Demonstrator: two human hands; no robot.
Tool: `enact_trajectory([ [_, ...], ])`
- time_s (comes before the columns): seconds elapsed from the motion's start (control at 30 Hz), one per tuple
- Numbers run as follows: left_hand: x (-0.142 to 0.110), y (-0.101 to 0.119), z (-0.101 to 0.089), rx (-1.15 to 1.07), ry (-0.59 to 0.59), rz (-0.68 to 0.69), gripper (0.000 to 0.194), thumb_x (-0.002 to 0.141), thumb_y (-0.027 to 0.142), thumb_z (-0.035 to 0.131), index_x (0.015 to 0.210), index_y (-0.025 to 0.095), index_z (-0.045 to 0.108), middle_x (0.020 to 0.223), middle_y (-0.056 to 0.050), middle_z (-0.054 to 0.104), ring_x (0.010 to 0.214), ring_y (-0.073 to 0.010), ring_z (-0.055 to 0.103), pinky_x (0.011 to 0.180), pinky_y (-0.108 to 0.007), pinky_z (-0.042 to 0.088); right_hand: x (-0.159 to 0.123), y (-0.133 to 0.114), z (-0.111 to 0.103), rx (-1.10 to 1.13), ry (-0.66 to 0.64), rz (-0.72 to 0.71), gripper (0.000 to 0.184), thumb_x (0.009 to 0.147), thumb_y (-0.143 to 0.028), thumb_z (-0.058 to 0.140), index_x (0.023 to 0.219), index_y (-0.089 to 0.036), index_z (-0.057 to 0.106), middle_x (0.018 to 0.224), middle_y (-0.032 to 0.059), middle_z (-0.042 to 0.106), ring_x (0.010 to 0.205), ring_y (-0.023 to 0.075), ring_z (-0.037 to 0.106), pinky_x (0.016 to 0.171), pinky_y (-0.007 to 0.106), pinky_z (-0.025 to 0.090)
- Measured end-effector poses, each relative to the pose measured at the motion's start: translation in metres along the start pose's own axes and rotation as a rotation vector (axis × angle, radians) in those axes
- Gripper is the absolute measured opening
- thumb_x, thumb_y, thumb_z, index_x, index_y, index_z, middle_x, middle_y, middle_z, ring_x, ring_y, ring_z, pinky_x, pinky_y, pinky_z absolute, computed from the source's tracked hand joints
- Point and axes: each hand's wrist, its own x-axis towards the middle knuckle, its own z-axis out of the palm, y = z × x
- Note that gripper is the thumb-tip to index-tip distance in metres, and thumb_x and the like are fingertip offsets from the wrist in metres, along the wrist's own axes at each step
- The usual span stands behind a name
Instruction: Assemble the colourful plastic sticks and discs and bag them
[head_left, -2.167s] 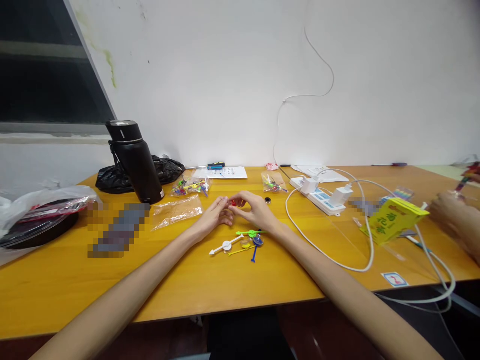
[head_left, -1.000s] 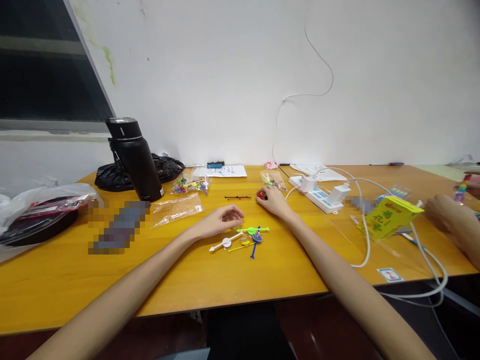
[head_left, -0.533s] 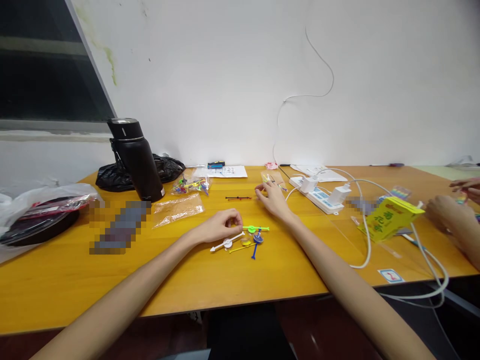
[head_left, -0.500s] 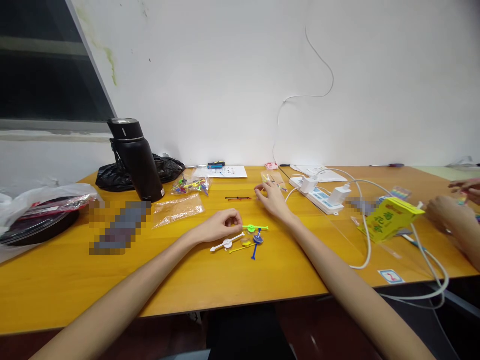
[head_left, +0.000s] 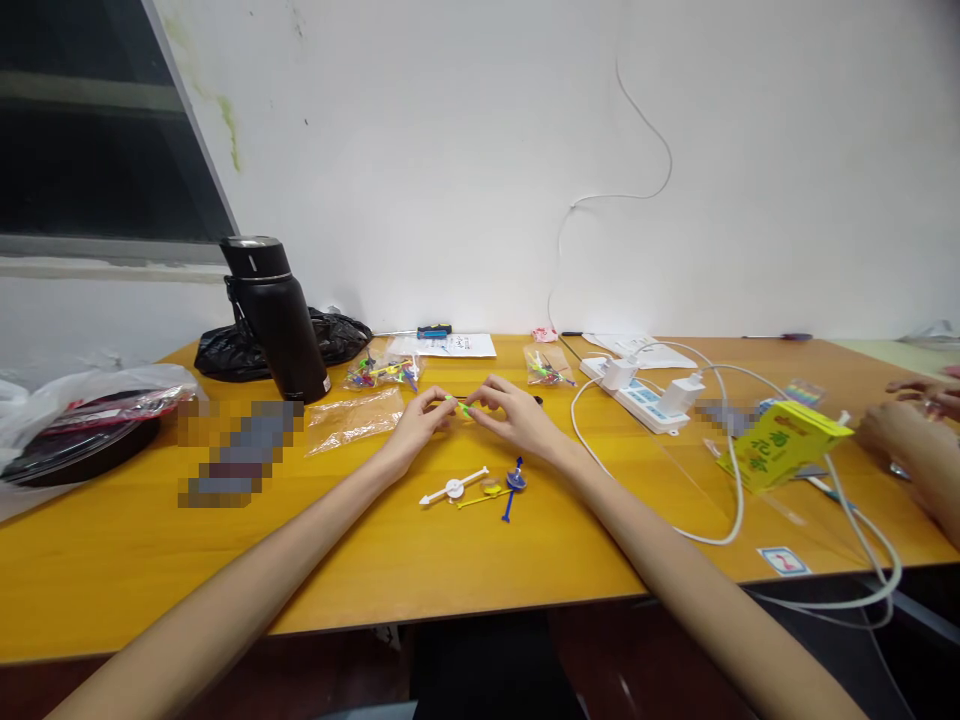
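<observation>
A green plastic arrow spinner [head_left: 463, 407] is pinched between both hands above the table, mostly covered by fingers. My left hand [head_left: 420, 425] grips its left end, and my right hand [head_left: 516, 417] holds the right end. Closer to me lie a white arrow spinner [head_left: 454, 488], a yellow arrow spinner [head_left: 491, 491] and a blue arrow spinner [head_left: 515, 482], the last two touching or overlapping. The tip of a dark arrow [head_left: 538, 400] shows behind my right hand, the rest of it hidden.
Bags of coloured spinners [head_left: 384, 372] [head_left: 549, 367] lie toward the wall, with a flat clear bag [head_left: 356, 420] nearer. A black bottle [head_left: 277, 325] stands left. To the right are a power strip [head_left: 637, 395], looping white cables, a yellow box [head_left: 784, 445] and another person's hands [head_left: 911, 425].
The green spinner has been lifted off the table and moved away from me. My right hand has come back from near the small bag to meet my left at the spinner.
</observation>
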Motion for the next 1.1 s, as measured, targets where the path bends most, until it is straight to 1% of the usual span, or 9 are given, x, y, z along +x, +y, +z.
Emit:
enact_trajectory([
  [0.17, -0.002, 0.003, 0.0, -0.009, -0.009, 0.015, 0.033, 0.081, 0.049, 0.073, 0.084, 0.019, 0.059, 0.088, 0.0, 0.059, 0.081, -0.0127, 0.054, 0.07, -0.021, 0.045, -0.001, 0.001, 0.008, 0.11, -0.079, 0.061, 0.024, 0.099, -0.039, 0.057, 0.116, -0.024, 0.066, 0.084, 0.0014, 0.065, 0.075, 0.016, 0.06, 0.073, 0.028, 0.046],
  [0.37, 0.0, 0.001, -0.001, -0.037, -0.033, 0.02, 0.032, 0.083, 0.049, 0.072, 0.087, 0.019, 0.06, 0.092, 0.0, 0.058, 0.087, -0.0131, 0.054, 0.071, -0.02, 0.046, -0.001, -0.001, 0.009, 0.223, -0.022, 0.047, 0.024, 0.096, -0.039, 0.062, 0.113, -0.024, 0.068, 0.093, 0.0039, 0.069, 0.082, 0.0177, 0.063, 0.077, 0.031, 0.048],
  [0.5, 0.0, 0.002, -0.001, -0.093, -0.033, 0.035, 0.031, 0.083, 0.047, 0.073, 0.094, 0.02, 0.063, 0.102, -0.002, 0.059, 0.094, -0.014, 0.058, 0.076, -0.022, 0.048, 0.0, -0.002, 0.013, 0.51, -0.07, 0.155, 0.033, 0.096, -0.041, 0.061, 0.123, -0.023, 0.063, 0.081, 0.002, 0.071, 0.076, 0.0176, 0.065, 0.076, 0.032, 0.05],
  [0.57, -0.001, 0.003, 0.001, -0.143, -0.1, 0.021, 0.032, 0.084, 0.046, 0.073, 0.101, 0.021, 0.064, 0.107, -0.003, 0.061, 0.094, -0.0146, 0.06, 0.077, -0.024, 0.049, 0.001, -0.003, 0.014, 0.687, -0.098, 0.191, 0.038, 0.095, -0.043, 0.062, 0.127, -0.021, 0.059, 0.079, 0.0018, 0.072, 0.076, 0.0178, 0.067, 0.077, 0.032, 0.051],
  [0.67, -0.003, 0.006, 0.005, -0.208, -0.269, -0.016, 0.037, 0.085, 0.045, 0.073, 0.112, 0.02, 0.066, 0.098, -0.003, 0.064, 0.082, -0.0137, 0.062, 0.077, -0.027, 0.049, 0.002, -0.005, 0.015, 0.867, -0.155, 0.227, 0.042, 0.093, -0.044, 0.065, 0.127, -0.021, 0.057, 0.078, 0.0015, 0.073, 0.076, 0.0174, 0.067, 0.078, 0.032, 0.051],
  [0.73, -0.004, 0.008, 0.007, -0.246, -0.321, -0.031, 0.041, 0.084, 0.044, 0.075, 0.116, 0.02, 0.065, 0.087, -0.001, 0.063, 0.076, -0.0124, 0.06, 0.078, -0.028, 0.049, 0.003, -0.008, 0.014, 0.941, -0.192, 0.246, 0.042, 0.092, -0.044, 0.066, 0.126, -0.021, 0.057, 0.08, 0.0015, 0.073, 0.076, 0.0165, 0.067, 0.079, 0.031, 0.05],
  [0.8, -0.005, 0.008, 0.008, -0.275, -0.322, -0.03, 0.042, 0.084, 0.044, 0.076, 0.116, 0.02, 0.064, 0.079, 0.001, 0.06, 0.073, -0.0115, 0.059, 0.08, -0.029, 0.049, 0.003, -0.009, 0.013, 1.003, -0.209, 0.261, 0.041, 0.091, -0.043, 0.068, 0.125, -0.023, 0.058, 0.082, 0.0011, 0.073, 0.077, 0.0154, 0.066, 0.079, 0.03, 0.048],
  [0.93, -0.006, 0.008, 0.007, -0.286, -0.319, -0.008, 0.035, 0.085, 0.046, 0.075, 0.101, 0.02, 0.059, 0.076, 0.003, 0.058, 0.073, -0.0107, 0.059, 0.08, -0.027, 0.048, 0.002, -0.012, 0.014, 1.162, -0.208, 0.317, 0.041, 0.087, -0.039, 0.074, 0.123, -0.024, 0.058, 0.085, 0.0006, 0.071, 0.08, 0.0143, 0.065, 0.081, 0.029, 0.048],
  [1.1, -0.006, 0.01, 0.005, -0.174, -0.318, -0.003, 0.037, 0.088, 0.053, 0.069, 0.093, 0.02, 0.054, 0.072, 0.004, 0.057, 0.073, -0.0122, 0.06, 0.073, -0.025, 0.046, -0.001, -0.015, 0.017, 1.369, -0.23, 0.401, 0.04, 0.085, -0.037, 0.077, 0.117, -0.026, 0.057, 0.09, 0.0006, 0.068, 0.088, 0.016, 0.065, 0.092, 0.032, 0.048],
])
